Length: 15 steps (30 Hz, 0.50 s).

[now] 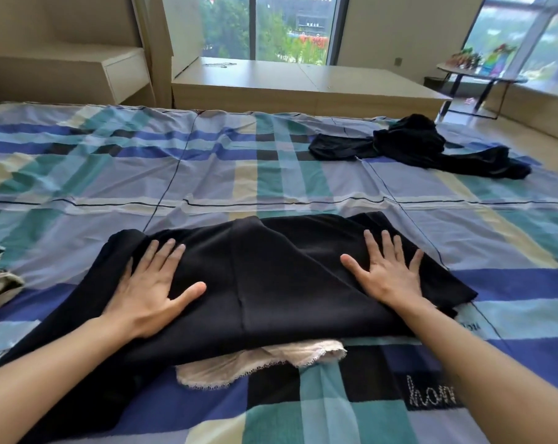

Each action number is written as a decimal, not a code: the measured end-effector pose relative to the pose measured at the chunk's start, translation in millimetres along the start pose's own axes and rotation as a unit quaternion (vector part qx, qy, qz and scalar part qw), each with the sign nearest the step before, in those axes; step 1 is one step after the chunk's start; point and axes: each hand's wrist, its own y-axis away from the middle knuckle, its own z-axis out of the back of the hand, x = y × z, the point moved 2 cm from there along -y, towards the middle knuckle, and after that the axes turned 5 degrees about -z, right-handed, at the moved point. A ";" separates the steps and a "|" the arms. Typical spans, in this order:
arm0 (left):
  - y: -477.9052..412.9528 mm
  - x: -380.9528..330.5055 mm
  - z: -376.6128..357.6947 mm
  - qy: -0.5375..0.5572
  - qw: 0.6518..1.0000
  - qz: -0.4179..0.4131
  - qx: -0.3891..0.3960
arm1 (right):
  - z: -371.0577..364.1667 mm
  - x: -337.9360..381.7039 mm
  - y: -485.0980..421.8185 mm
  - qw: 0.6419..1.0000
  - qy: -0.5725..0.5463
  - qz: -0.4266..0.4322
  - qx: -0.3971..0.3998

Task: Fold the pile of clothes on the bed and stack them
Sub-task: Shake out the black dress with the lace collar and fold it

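Bed (271,174): we are looking across its blue-and-teal plaid sheet, with windows (290,27) behind.
Black garment (264,277): it is lying spread near us, partly covering a beige lace-trimmed piece (239,363).
Left hand (149,293): we are pressing it flat on the cloth, fingers (167,251) straight and released.
Right hand (386,274): we are pressing it flat too, grasping nothing.
Far right: a dark heap (412,145) is lying well apart.
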 end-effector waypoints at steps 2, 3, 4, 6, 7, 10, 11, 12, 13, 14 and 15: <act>-1.9 -9.7 10.3 0.024 0.999 0.025 0.027 | 5.1 -11.2 2.5 0.998 -0.016 -0.053 -0.003; -2.5 -18.9 17.1 0.035 0.998 0.038 0.025 | 9.0 -14.2 4.4 0.996 -0.036 -0.076 -0.001; -3.0 -32.7 23.8 0.034 0.999 0.038 0.007 | 13.5 -16.0 5.7 0.993 -0.061 -0.097 0.004; -4.4 -74.3 34.2 0.024 0.998 -0.028 -0.058 | 23.3 -14.9 5.5 0.989 -0.090 -0.118 0.005; -5.4 -99.0 36.9 0.028 0.993 -0.081 -0.080 | 29.4 -12.8 5.1 0.988 -0.093 -0.120 -0.003; -12.1 -158.9 27.5 0.046 0.983 -0.157 -0.079 | 50.2 -6.4 0.8 0.984 -0.127 -0.121 0.004; -14.2 -168.0 16.3 0.051 0.987 -0.144 -0.057 | 54.6 -6.7 -1.5 0.982 -0.145 -0.122 0.025; -14.4 -172.2 2.5 0.049 0.991 -0.123 -0.028 | 57.9 -7.8 -3.4 0.977 -0.166 -0.122 0.053; -12.1 -173.0 -13.2 0.031 0.994 -0.106 0.003 | 58.9 -9.7 -5.3 0.971 -0.190 -0.122 0.081; -8.1 -172.0 -26.3 0.004 0.995 -0.098 0.028 | 59.7 -11.0 -5.1 0.965 -0.210 -0.120 0.100; -5.0 -170.1 -34.9 -0.016 0.994 -0.095 0.042 | 59.0 -12.2 -5.6 0.962 -0.223 -0.115 0.112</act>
